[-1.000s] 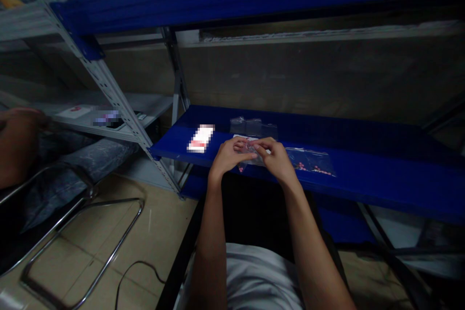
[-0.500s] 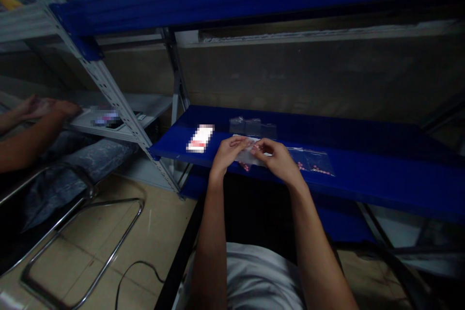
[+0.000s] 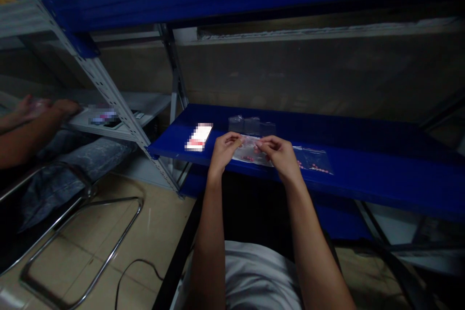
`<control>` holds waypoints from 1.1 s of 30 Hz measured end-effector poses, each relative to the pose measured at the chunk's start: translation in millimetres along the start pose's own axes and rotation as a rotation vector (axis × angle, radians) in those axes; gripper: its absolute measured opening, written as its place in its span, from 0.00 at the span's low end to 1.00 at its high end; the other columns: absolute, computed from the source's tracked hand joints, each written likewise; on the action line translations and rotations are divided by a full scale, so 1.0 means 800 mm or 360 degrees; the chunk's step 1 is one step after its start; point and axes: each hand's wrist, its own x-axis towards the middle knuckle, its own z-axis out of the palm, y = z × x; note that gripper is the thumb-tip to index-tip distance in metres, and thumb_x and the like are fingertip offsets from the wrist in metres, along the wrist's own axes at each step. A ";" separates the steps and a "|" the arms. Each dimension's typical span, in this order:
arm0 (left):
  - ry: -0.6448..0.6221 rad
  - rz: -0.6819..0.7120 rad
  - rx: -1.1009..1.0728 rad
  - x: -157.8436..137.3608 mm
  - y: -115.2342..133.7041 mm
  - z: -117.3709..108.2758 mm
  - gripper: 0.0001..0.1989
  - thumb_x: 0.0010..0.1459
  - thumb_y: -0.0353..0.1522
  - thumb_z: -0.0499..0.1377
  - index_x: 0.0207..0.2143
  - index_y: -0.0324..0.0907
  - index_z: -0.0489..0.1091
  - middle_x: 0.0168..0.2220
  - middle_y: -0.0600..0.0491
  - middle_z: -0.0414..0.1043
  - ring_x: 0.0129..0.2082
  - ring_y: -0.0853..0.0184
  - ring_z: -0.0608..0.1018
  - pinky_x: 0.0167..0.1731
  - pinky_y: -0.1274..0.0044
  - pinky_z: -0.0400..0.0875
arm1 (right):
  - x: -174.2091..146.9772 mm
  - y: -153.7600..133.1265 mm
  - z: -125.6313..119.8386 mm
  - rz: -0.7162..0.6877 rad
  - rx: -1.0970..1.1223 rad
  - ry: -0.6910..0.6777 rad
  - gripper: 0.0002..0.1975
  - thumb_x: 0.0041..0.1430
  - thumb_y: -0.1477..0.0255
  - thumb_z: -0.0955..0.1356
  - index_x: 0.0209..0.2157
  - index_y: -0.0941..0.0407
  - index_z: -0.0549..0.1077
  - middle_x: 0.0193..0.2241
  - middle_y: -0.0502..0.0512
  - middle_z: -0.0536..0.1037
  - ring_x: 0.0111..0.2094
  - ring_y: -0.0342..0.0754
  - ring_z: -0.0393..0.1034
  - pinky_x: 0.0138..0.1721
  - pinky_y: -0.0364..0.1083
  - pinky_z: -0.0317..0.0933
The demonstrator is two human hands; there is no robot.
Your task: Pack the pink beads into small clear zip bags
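The left hand (image 3: 224, 152) and the right hand (image 3: 279, 153) work close together, a little apart, over the front part of a blue shelf (image 3: 381, 169). Between them is a clear plastic bag (image 3: 250, 147); the left thumb and fingers pinch it at its upper left, and the right thumb and fingers grip it at its upper right. Small pink beads (image 3: 248, 159) lie low in this bag, nearer its left side. A white sheet shows beneath or behind the bag; its outline is partly hidden by the hands.

Just to the right of the right hand, a clear bag with beads (image 3: 318, 161) lies flat on the shelf, its pink contents gathered along the lower edge. More pink beads show between it and the right wrist. Behind the hands, farther back on the shelf, lie flat transparent bags (image 3: 252, 126). Left of the left hand, well apart from the bag being held, rests a bright, pixelated rectangle (image 3: 199, 136).

At the far left, a co-worker's forearm (image 3: 34, 131) reaches toward a grey shelf (image 3: 148, 102); what those hands hold is too blurred to tell. Below stands a chair with a chrome frame (image 3: 109, 252).
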 end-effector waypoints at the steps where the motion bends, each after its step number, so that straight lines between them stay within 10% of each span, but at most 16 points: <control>1: 0.0008 0.0014 0.0008 0.000 0.000 0.002 0.11 0.55 0.38 0.68 0.33 0.40 0.77 0.33 0.52 0.78 0.33 0.68 0.78 0.38 0.77 0.70 | 0.000 0.000 -0.001 -0.0022 -0.0004 0.0022 0.21 0.48 0.52 0.77 0.32 0.55 0.77 0.25 0.56 0.81 0.25 0.48 0.71 0.24 0.45 0.57; 33: -0.0242 0.0070 0.0097 -0.001 -0.004 0.032 0.14 0.57 0.42 0.68 0.34 0.40 0.82 0.35 0.48 0.83 0.37 0.62 0.82 0.40 0.74 0.73 | -0.004 -0.010 -0.016 -0.0268 -0.0215 -0.0160 0.17 0.56 0.54 0.74 0.28 0.55 0.76 0.26 0.53 0.79 0.29 0.48 0.70 0.32 0.46 0.61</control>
